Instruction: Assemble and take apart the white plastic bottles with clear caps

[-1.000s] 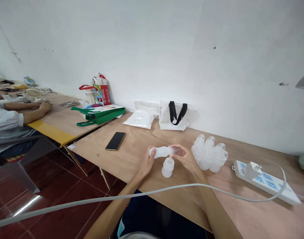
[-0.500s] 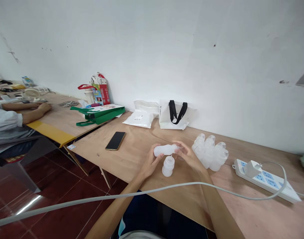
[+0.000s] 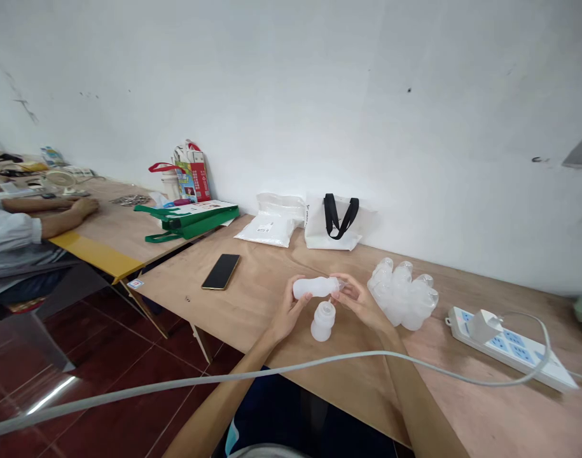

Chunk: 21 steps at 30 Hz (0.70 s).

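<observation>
A frosted white plastic bottle lies sideways between my hands, above the table. My left hand is closed around its base end. At the neck end, the fingers of my right hand pinch the bottle's narrow clear tip. Just below it, a second frosted bottle stands upright on the wooden table. A cluster of similar bottles stands close together to the right of my right hand.
A white power strip with a plug lies at the right; its grey cable crosses low in front of me. A phone, white packet, white bag and green bag lie around. A co-worker's arms rest at far left.
My right hand's fingers have shifted slightly around the bottle's tip. The held bottle stays sideways in nearly the same place, and the standing bottle has not visibly moved on the table.
</observation>
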Each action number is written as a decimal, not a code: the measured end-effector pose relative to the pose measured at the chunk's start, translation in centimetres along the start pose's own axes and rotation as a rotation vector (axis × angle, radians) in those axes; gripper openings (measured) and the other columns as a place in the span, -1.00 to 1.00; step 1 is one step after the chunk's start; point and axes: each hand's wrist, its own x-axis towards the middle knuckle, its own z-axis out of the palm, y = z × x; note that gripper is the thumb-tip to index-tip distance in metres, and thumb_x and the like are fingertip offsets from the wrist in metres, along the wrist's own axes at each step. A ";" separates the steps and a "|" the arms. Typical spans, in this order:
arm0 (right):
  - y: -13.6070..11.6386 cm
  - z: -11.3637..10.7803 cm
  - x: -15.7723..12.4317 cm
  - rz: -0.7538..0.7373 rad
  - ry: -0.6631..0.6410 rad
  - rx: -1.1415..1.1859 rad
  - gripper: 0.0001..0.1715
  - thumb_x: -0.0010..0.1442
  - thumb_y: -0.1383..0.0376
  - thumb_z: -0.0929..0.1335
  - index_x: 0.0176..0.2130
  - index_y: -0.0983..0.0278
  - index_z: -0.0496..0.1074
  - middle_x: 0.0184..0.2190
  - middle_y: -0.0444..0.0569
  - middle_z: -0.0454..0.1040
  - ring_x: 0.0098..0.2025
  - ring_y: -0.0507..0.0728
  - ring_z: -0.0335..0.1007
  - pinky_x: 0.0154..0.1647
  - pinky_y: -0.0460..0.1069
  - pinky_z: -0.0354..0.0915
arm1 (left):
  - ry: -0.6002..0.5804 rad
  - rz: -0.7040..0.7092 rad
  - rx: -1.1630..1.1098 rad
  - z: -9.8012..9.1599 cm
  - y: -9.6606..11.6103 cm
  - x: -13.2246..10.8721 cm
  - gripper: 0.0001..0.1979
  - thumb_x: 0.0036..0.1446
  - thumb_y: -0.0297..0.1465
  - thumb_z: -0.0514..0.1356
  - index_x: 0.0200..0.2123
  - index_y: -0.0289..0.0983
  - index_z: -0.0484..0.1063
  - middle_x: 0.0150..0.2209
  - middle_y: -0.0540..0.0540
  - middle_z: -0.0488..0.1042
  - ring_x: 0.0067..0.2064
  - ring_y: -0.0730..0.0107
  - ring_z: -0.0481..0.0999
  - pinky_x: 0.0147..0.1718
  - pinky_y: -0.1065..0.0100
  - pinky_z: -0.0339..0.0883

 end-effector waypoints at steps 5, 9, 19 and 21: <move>1.1 -0.4 0.4 0.038 0.118 -0.163 -0.46 0.24 -0.14 0.38 -0.20 0.26 0.57 -0.50 -0.07 0.50 -0.53 0.07 0.35 -0.49 -0.02 0.30 | -0.049 0.044 -0.023 0.0 0.1 0.0 -0.47 0.29 -0.11 0.23 0.23 -0.16 0.24 0.20 -0.18 0.34 0.16 0.15 0.41 0.14 0.13 0.36; 0.9 -0.6 0.2 0.009 0.088 -0.121 -0.42 0.18 -0.09 0.44 0.08 0.14 0.50 -0.05 0.04 0.57 -0.24 0.15 0.50 -0.42 -0.03 0.39 | -0.034 0.027 -0.048 0.0 0.0 0.1 -0.49 0.31 -0.13 0.22 0.24 -0.14 0.22 0.20 -0.18 0.35 0.15 0.15 0.42 0.14 0.13 0.36; 0.4 -0.5 0.1 0.028 0.086 -0.088 -0.45 0.23 -0.12 0.40 -0.05 0.24 0.59 -0.31 0.01 0.59 -0.41 0.10 0.45 -0.42 -0.01 0.37 | -0.047 0.042 -0.023 0.0 -0.1 0.1 -0.50 0.31 -0.14 0.22 0.24 -0.14 0.25 0.21 -0.19 0.35 0.16 0.15 0.42 0.11 0.14 0.39; 0.2 -0.6 0.0 0.003 0.054 -0.046 -0.43 0.16 -0.05 0.48 0.07 0.16 0.52 -0.08 0.02 0.59 -0.24 0.14 0.52 -0.28 0.01 0.43 | -0.026 0.041 -0.032 0.0 -0.1 0.1 -0.49 0.31 -0.13 0.22 0.24 -0.14 0.23 0.21 -0.19 0.36 0.16 0.14 0.42 0.13 0.13 0.37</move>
